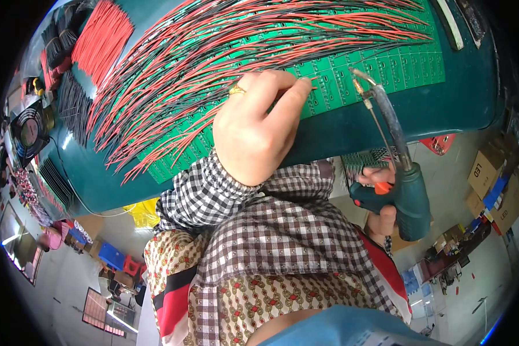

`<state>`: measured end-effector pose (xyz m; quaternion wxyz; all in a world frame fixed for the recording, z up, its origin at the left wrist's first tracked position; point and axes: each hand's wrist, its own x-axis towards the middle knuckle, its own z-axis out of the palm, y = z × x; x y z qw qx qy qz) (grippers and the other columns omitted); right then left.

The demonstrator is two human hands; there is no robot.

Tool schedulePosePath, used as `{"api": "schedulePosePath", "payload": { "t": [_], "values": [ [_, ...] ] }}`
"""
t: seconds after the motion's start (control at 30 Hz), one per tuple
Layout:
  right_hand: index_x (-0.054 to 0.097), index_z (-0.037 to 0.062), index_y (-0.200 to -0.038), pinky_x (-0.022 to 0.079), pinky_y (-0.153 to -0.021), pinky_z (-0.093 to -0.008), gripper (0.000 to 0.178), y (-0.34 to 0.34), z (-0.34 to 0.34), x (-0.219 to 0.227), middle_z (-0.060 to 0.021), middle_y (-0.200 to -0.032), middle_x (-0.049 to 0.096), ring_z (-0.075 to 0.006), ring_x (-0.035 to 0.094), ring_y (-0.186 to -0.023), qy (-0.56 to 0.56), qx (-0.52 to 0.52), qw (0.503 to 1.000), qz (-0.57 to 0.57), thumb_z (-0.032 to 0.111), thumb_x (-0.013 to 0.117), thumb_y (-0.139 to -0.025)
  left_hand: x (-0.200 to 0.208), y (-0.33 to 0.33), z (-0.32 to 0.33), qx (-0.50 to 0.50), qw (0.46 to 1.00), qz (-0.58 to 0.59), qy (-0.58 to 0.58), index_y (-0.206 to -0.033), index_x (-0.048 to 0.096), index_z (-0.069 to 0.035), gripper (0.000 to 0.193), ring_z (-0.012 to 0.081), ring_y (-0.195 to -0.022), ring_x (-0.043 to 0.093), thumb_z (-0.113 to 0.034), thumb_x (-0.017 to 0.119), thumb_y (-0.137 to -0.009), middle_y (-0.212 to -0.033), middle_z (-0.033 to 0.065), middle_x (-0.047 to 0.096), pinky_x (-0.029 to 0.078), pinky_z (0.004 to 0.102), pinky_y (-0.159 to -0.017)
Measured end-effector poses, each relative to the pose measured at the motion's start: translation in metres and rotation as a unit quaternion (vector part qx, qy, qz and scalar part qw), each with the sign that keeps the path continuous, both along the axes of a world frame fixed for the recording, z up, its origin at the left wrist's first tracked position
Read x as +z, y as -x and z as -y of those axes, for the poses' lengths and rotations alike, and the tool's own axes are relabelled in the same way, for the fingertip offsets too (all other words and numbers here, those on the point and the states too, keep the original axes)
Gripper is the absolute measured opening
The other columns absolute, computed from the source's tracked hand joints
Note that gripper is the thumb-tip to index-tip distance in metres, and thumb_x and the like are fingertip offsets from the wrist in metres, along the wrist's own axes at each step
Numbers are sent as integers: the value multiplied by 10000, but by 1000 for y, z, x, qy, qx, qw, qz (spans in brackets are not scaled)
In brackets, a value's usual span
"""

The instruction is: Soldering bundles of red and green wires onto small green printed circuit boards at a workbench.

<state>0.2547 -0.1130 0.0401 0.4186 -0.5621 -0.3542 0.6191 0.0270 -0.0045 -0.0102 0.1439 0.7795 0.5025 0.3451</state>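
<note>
My left hand [259, 127] is closed over the near edge of a green circuit board panel [409, 75], its thumb and forefinger pinched together. The end of a red wire [314, 87] shows at those fingertips. Across the panel lie rows of red and black wires [213, 63], fanning out toward the left. My right hand [380, 222] grips the dark green handle of a soldering gun [414, 202] with an orange trigger. Its tip points up and left, close above the panel, to the right of my left fingertips. The gun's body partly hides the right hand.
A bundle of red wires [102, 40] and some black wires [75, 106] lie on the table's left side. A small black fan [30, 131] stands at the left edge. Far right on the table is a white strip [448, 24]. Cardboard boxes [484, 173] stand on the floor at right.
</note>
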Motion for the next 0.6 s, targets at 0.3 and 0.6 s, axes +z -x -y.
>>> {"api": "schedulePosePath", "payload": {
  "t": [0.3,0.6],
  "values": [
    [475,-30,-1149,449,-793,-307,519,-4,4,-3,-157,-1109,543,-182,532,-987,6,41,999,11,343,673,-846,-1,-1,1,0,1000,4,4,-911,669,-22,286,218,-694,582,87,668,-647,-826,69,606,471,308,-592],
    [514,-22,-1105,442,-922,-398,401,0,4,-14,-122,-1022,554,-243,560,-998,-32,40,999,8,245,669,-849,-3,-1,1,-2,1000,9,5,-911,667,-17,287,223,-703,582,88,669,-644,-831,75,606,475,307,-593]
  ]
}}
